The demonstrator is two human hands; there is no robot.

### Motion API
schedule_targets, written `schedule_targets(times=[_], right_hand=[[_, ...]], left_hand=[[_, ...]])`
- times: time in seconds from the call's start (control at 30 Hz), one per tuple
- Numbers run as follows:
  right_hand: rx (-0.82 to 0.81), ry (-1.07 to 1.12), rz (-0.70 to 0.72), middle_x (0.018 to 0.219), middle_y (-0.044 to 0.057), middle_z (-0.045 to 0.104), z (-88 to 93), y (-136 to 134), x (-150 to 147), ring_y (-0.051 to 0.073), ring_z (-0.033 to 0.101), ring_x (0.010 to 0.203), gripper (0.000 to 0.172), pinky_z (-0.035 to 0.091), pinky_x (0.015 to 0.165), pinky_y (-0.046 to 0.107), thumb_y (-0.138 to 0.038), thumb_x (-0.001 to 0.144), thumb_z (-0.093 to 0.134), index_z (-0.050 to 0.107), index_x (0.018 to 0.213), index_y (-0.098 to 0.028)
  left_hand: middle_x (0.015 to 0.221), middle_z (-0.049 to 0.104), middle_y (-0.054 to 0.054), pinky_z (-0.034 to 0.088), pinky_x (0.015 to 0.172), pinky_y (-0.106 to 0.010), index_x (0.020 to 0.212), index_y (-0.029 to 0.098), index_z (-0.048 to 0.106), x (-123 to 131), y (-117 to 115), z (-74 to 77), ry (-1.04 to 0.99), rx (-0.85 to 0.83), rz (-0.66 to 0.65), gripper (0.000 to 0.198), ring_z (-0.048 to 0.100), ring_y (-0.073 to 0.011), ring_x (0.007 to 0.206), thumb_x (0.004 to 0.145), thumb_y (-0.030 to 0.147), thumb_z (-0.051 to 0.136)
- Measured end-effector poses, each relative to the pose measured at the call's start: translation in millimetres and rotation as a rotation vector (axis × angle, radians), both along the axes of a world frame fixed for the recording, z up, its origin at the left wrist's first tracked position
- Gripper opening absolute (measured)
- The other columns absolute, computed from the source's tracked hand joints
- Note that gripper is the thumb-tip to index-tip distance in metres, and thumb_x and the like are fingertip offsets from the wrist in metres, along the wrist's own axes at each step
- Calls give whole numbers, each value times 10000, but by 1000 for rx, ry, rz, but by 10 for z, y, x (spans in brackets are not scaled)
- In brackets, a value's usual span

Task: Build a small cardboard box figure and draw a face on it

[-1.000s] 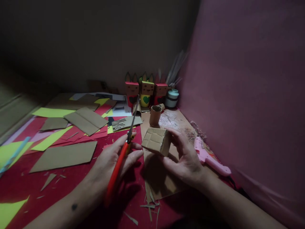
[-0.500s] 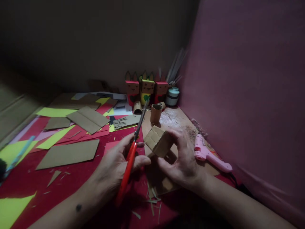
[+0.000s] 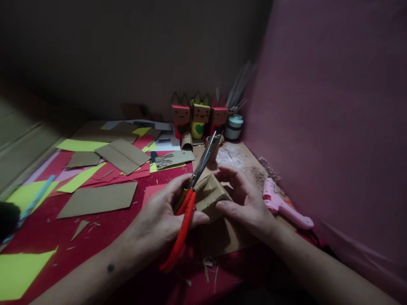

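Scissors with red handles (image 3: 183,235) lie in my left hand (image 3: 157,216), their blades pointing up and away to the right, slightly parted. My right hand (image 3: 249,205) grips a small folded cardboard box (image 3: 212,194) between thumb and fingers. The box is tilted, and its left side sits close behind the scissors by my left fingertips; whether those fingers also press on it is hard to see. Beneath both hands lies a flat brown board (image 3: 232,239). Just beyond the blades stands a cardboard tube (image 3: 213,154), partly covered by them.
Three cardboard figures (image 3: 200,114) with red and yellow bodies stand at the back, beside a pale blue-lidded jar (image 3: 234,127). A pink glue gun (image 3: 286,207) lies right. Cardboard pieces (image 3: 98,199) and coloured paper (image 3: 25,271) spread over the left. Cardboard scraps litter the red surface.
The box has turned in my right hand and come against the left-hand side, nearer the scissors. The scissors have swung so their blades point further right, now crossing the tube.
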State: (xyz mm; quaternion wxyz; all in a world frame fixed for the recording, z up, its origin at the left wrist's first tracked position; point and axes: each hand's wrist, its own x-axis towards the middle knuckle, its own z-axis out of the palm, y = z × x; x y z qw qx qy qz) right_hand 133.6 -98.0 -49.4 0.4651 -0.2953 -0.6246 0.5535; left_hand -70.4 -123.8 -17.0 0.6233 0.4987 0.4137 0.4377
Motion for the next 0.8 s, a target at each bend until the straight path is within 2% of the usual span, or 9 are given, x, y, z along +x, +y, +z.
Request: schedule_targets(times=[0.07,0.13,0.27,0.5,0.8], right_hand=[[-101,43,58,1318,87,575,13,26,2,272,590,1221,649,511,1018,444,-315,739,846,540,1311,-287],[-159,70,89,1335,85,597,17,40,6,280,584,1245,638,489,1047,452,-322,714,862,584,1286,-275],[-226,80,95,1279,65,618,12,36,13,255,646,1130,599,536,964,424,-322,701,869,598,1232,-275],[-175,109,61,1149,48,651,10,7,-17,224,657,1038,520,570,879,374,-282,692,860,606,1145,-256],[-77,76,17,1170,73,645,-41,-14,-6,229,647,1063,505,574,863,360,-359,746,829,571,1168,-258]], left_hand=[[672,596,87,525,673,-210,1186,238,637,-4,6,-22,6,41,7,644,615,-126,679,609,61,860],[684,600,87,498,622,-193,1210,246,633,-14,16,-51,33,63,14,666,573,-102,623,612,57,857],[641,570,90,469,570,-193,1241,243,621,-23,26,-83,77,84,25,689,557,-107,598,617,69,856],[668,568,84,451,545,-175,1223,254,631,-36,2,-89,57,77,36,688,616,-129,682,606,42,848],[722,634,59,482,564,-168,1221,224,630,-34,6,-62,45,81,75,705,614,-125,688,581,37,859]])
